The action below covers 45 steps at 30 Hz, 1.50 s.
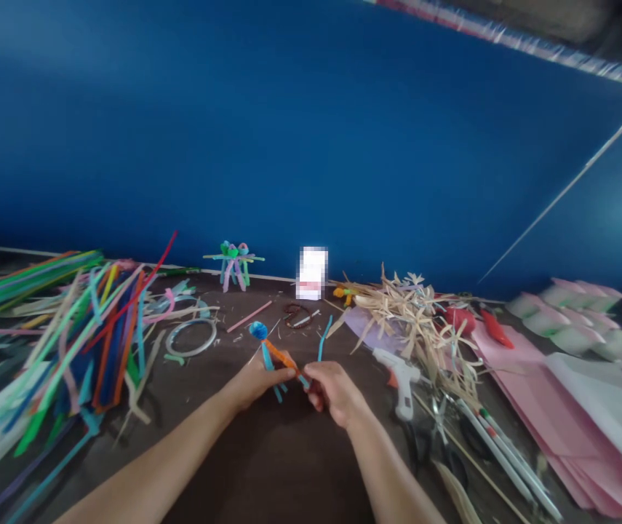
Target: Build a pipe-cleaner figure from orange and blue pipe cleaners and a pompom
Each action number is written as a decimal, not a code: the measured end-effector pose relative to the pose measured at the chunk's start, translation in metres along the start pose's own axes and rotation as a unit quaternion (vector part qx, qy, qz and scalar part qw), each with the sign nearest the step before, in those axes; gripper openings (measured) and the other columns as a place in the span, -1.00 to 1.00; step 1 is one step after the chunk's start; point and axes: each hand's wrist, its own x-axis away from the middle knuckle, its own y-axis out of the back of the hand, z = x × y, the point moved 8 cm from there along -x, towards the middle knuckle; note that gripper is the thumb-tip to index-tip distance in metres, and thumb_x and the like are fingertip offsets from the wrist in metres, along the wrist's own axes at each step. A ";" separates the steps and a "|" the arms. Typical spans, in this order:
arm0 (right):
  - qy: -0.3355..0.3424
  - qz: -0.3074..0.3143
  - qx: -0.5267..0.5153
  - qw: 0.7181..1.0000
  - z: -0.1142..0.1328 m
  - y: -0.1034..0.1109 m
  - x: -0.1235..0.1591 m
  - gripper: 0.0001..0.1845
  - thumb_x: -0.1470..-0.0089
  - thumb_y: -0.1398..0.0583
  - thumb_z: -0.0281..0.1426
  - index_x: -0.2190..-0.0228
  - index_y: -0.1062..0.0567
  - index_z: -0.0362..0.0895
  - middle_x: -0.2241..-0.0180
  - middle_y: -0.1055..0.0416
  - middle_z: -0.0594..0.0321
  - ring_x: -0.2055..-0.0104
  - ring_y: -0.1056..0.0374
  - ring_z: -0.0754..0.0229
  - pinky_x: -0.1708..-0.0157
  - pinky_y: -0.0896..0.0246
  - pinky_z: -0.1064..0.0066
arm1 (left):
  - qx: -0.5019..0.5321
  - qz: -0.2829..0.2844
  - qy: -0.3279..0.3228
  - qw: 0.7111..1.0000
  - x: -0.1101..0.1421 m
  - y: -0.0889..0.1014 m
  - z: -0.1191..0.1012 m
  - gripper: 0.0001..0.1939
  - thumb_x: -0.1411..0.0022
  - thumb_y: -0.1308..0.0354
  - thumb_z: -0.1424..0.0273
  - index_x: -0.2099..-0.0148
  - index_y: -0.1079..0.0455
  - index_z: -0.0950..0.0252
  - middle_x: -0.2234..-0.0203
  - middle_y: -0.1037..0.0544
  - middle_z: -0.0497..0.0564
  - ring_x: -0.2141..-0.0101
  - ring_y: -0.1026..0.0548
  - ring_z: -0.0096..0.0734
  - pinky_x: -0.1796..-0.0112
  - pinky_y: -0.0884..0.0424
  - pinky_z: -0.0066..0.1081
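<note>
- pipe-cleaner figure [281, 355] with a blue pom-pom head [259, 331], orange stem [283, 355] and blue limbs: held up in front of the person, over the worktop [267, 466]
- left hand [256, 384] and right hand [332, 389]: together, fingertips almost meeting, both pinching the figure's lower end (which strand each one grips is hard to tell)
- the figure's long axis runs from the head, up and left, down into the grip, so the left hand lies nearer the head
- to the left: a heap of pipe cleaners [86, 342] and a wire ring [191, 338]
- to the right: a hot glue gun [401, 378], dried straw strips [414, 320] and pink paper sheets [551, 407]
- at the back, by the blue wall [311, 131]: small pipe-cleaner figures [234, 266]
</note>
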 end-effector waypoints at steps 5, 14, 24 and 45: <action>0.014 0.003 0.027 1.000 -0.001 0.001 -0.003 -0.77 0.22 -0.17 -0.28 0.65 -0.36 -0.23 0.75 -0.19 0.43 0.78 -0.02 0.46 0.79 0.21 0.58 | -0.029 0.023 0.003 0.999 -0.002 -0.004 0.001 -0.81 0.04 -0.18 0.31 0.47 -0.39 0.36 0.58 -0.45 -0.04 0.48 -0.37 -0.44 0.39 -0.29 -0.46; 0.038 -0.037 0.025 0.998 0.003 0.005 -0.005 -0.80 0.26 -0.14 -0.31 0.69 -0.26 -0.17 0.77 -0.12 0.48 0.77 0.04 0.47 0.76 0.18 0.58 | 0.009 -0.025 0.040 0.999 -0.003 0.005 0.008 -0.64 0.16 -0.28 0.34 0.25 -0.41 0.35 0.42 -0.50 0.01 0.33 -0.41 -0.32 0.25 -0.30 -0.38; 0.035 -0.081 0.071 0.994 -0.001 0.002 -0.002 -0.77 0.21 -0.15 -0.27 0.65 -0.34 -0.20 0.78 -0.17 0.45 0.79 -0.02 0.45 0.78 0.21 0.59 | 0.213 -0.137 0.125 0.959 0.007 0.015 0.030 -0.70 0.01 -0.16 0.43 0.17 -0.35 0.38 0.38 -0.51 0.07 0.50 -0.44 -0.50 0.46 -0.29 -0.50; 0.032 -0.070 0.213 0.974 0.013 -0.009 0.001 -0.74 0.13 -0.10 -0.22 0.59 -0.37 -0.18 0.76 -0.19 0.42 0.77 -0.12 0.39 0.79 0.11 0.59 | -0.053 -0.069 0.116 0.989 0.024 0.019 0.004 -0.59 -0.05 -0.03 0.15 0.14 -0.34 0.32 0.36 -0.51 0.09 0.31 -0.45 -0.23 0.34 -0.30 -0.35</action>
